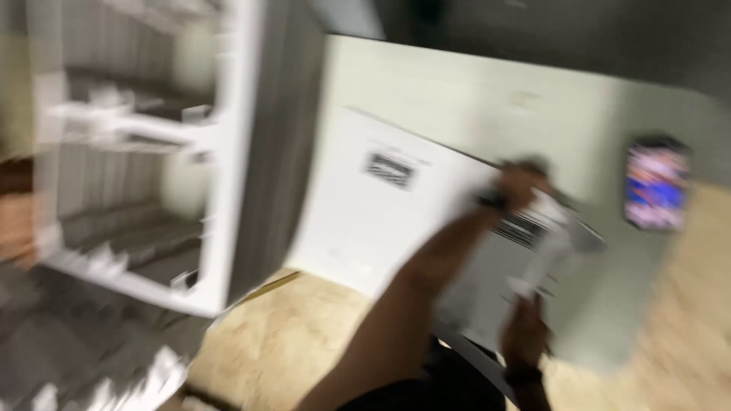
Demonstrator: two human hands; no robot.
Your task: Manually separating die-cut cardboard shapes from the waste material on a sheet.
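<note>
- Two hands [525,186] [524,335] in view, both heavily blurred, both on a white sheet of paper [544,247] toward 4 o'clock of centre.
- Left hand, upper one, at the end of a forearm rising from 6 o'clock; dark band at the wrist; closed on the sheet's top edge, finger detail lost in blur.
- Right hand, lower one, at about 5 o'clock; dark band at the wrist; pinching the sheet's bottom edge from below.
- Sheet: white, creased, held between the hands in front of the box's right end; black striped barcode-like mark [521,228] near its upper part.
- Large flat white box [381,213]: centre of view, leaning tilted against a pale green wall [472,91], lower edge on the floor.
- Box label [390,169]: small black-and-white rectangle near the top middle of the box face; faint grey lines above it, unreadable.
- White open shelving unit [137,152]: 9 to 10 o'clock, grey side panel facing the box, shelves holding blurred pale items.
- Small bright rectangle [656,186]: 3 o'clock, on the wall, dark frame, blue, pink and white patches; screen or poster, not distinguishable.
- Floor [289,335]: tan, mottled, at 6 to 7 o'clock and again at 4 o'clock.
- White scraps [145,380]: 7 o'clock, on a grey surface below the shelving.
</note>
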